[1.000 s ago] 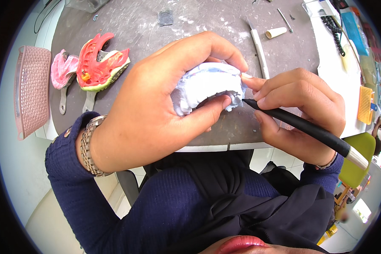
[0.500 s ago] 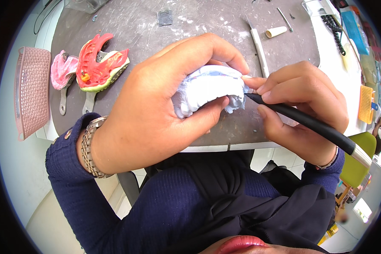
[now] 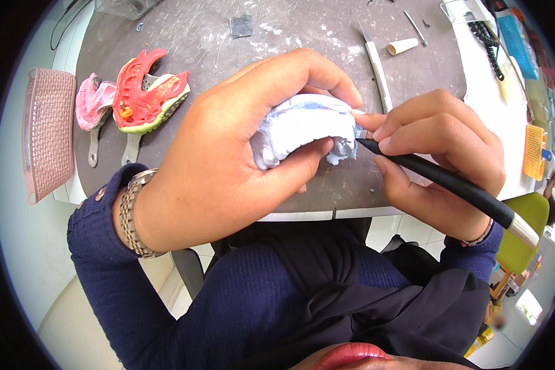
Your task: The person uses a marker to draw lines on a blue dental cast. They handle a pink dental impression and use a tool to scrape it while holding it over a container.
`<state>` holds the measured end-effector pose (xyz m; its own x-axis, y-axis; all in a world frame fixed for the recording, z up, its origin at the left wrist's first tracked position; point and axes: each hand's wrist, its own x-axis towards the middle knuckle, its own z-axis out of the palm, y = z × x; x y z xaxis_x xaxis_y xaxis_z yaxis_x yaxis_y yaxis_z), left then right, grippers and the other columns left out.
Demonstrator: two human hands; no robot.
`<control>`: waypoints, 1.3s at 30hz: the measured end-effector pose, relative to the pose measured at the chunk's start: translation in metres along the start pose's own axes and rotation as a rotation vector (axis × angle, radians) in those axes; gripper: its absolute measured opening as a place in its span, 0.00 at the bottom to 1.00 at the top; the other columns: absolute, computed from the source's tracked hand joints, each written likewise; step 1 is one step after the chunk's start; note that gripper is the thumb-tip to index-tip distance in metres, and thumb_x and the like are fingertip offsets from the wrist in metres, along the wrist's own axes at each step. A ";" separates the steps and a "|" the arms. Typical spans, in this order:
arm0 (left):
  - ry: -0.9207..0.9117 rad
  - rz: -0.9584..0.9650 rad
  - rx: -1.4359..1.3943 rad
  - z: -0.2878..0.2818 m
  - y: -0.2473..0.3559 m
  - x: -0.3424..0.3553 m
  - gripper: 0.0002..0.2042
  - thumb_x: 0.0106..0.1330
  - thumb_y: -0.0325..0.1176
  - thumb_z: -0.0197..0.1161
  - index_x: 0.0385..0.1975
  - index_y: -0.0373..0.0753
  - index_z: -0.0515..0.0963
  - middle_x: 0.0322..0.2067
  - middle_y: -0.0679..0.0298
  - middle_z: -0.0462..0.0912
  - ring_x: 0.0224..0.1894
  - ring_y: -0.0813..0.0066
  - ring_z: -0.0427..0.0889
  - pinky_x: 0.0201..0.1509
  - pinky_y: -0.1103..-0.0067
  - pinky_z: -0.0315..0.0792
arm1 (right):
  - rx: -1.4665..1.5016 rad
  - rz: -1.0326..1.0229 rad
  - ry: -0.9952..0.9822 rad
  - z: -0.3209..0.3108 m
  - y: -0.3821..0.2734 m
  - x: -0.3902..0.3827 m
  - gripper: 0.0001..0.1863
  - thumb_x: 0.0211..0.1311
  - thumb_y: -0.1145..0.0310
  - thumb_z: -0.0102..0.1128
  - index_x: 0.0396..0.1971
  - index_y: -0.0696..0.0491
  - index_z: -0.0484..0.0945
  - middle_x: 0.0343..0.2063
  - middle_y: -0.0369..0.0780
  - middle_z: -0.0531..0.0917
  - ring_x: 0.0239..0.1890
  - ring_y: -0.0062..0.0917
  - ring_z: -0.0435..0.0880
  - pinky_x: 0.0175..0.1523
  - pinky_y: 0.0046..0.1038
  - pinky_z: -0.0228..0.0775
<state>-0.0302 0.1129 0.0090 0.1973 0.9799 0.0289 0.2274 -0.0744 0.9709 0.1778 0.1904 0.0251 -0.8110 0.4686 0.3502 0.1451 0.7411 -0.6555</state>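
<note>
My left hand (image 3: 219, 145) is wrapped around a pale blue-white plaster dental cast (image 3: 308, 132), thumb below and fingers over the top. The cast is curved, with a ragged edge at its right end. In my right hand (image 3: 444, 148) is a black pen-shaped tool (image 3: 450, 183) with a pale rear end, pinched between thumb and fingers. Its dark tip is at the cast's right end; whether it touches cannot be told. One right fingertip rests against the cast's upper right corner.
Left on the grey worktop (image 3: 197, 31) lie a red impression in a metal tray (image 3: 148, 92) and a smaller pink one (image 3: 94, 105). A pink woven basket (image 3: 49, 135) stands beyond. A white-handled knife (image 3: 378, 74), a beige cap (image 3: 402, 47) and a thin metal rod (image 3: 415, 28) lie ahead.
My right hand and the black tool have shifted very slightly to the left. My left hand keeps the cast in nearly the same place.
</note>
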 end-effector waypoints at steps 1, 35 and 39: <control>-0.003 -0.007 -0.006 0.000 0.000 0.000 0.17 0.58 0.16 0.57 0.47 0.37 0.70 0.37 0.65 0.77 0.22 0.90 0.75 0.22 0.92 0.68 | 0.007 0.007 -0.010 -0.001 0.000 0.000 0.13 0.35 0.88 0.63 0.26 0.62 0.75 0.27 0.44 0.77 0.32 0.29 0.82 0.44 0.33 0.81; -0.031 -0.026 -0.086 -0.004 0.003 0.001 0.18 0.59 0.18 0.59 0.48 0.38 0.69 0.43 0.64 0.75 0.29 0.88 0.77 0.26 0.90 0.72 | 0.001 -0.001 -0.034 -0.009 -0.005 0.003 0.12 0.40 0.87 0.63 0.28 0.60 0.76 0.29 0.43 0.79 0.33 0.31 0.84 0.43 0.29 0.80; -0.025 -0.012 -0.076 -0.005 0.003 0.002 0.18 0.58 0.17 0.60 0.48 0.38 0.69 0.42 0.65 0.74 0.31 0.87 0.77 0.26 0.90 0.72 | 0.175 0.078 0.006 -0.011 -0.001 0.001 0.13 0.43 0.89 0.60 0.31 0.61 0.74 0.33 0.45 0.76 0.34 0.29 0.82 0.47 0.33 0.78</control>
<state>-0.0340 0.1152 0.0135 0.2194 0.9756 0.0119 0.1576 -0.0474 0.9864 0.1834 0.1952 0.0334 -0.7976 0.5244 0.2979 0.1058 0.6079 -0.7869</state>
